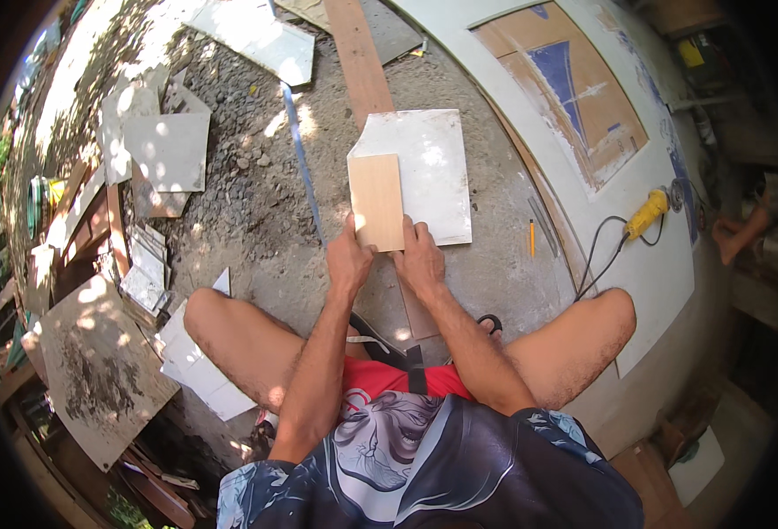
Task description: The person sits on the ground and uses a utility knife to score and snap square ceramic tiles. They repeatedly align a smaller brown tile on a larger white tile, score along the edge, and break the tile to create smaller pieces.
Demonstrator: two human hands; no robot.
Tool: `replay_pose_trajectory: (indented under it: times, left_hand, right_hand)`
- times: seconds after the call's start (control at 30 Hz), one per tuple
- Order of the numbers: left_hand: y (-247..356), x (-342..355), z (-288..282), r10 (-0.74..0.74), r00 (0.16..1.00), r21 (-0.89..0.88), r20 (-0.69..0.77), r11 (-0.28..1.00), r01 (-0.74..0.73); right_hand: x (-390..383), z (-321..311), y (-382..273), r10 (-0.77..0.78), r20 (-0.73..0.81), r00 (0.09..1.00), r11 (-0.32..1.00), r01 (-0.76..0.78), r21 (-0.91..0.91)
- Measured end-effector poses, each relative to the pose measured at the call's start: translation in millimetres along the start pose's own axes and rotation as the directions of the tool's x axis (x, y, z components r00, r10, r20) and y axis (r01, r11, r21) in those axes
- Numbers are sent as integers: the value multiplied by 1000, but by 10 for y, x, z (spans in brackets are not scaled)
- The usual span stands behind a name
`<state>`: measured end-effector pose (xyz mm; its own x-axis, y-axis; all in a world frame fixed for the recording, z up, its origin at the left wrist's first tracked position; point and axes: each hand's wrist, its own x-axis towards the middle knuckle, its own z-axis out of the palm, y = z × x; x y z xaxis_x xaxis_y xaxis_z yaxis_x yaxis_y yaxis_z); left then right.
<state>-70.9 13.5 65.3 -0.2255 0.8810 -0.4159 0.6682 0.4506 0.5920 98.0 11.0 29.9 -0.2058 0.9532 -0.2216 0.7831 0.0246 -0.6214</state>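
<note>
A light tan rectangular board [377, 198], like a thin wood panel or tile, lies over the left part of a larger white board [437, 176] with one cut corner. My left hand [350, 258] grips the tan board at its lower left corner. At its lower right corner my right hand [420, 257] holds the same board, fingers closed along the edge. The white board rests on a long brown plank [358, 53] that runs away from me along the ground. Both thumbs are near the tan board's close edge.
To the right lie a yellow pencil [532, 238] and a yellow corded power tool [647, 215] on a large pale sheet [609, 264]. White offcuts [167, 152] are scattered at left, with a stained board [98, 370] nearer. A blue strip [301, 159] crosses the gravel.
</note>
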Motion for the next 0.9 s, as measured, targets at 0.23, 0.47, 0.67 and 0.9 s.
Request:
replay_pose_trajectory:
  times: [0.23,0.47,0.67,0.9]
  left_hand:
    - [-138,-228,178,38,994,-69,-107,997,-45]
    - [-270,-181,290,119,981,-50,-152,991,-128]
    - [-197,-155,170,52,995,-94,-83,994,-59]
    - [183,-324,-10,12,992,-180,122,984,10]
  right_hand:
    - [16,-31,119,-82,5,997,996,82,-37]
    - [-73,116,166,-76,-13,997,992,74,-103]
    - [-24,32,78,-48,16,999,997,49,-53]
    - [-29,-216,57,283,28,959,596,-198,778]
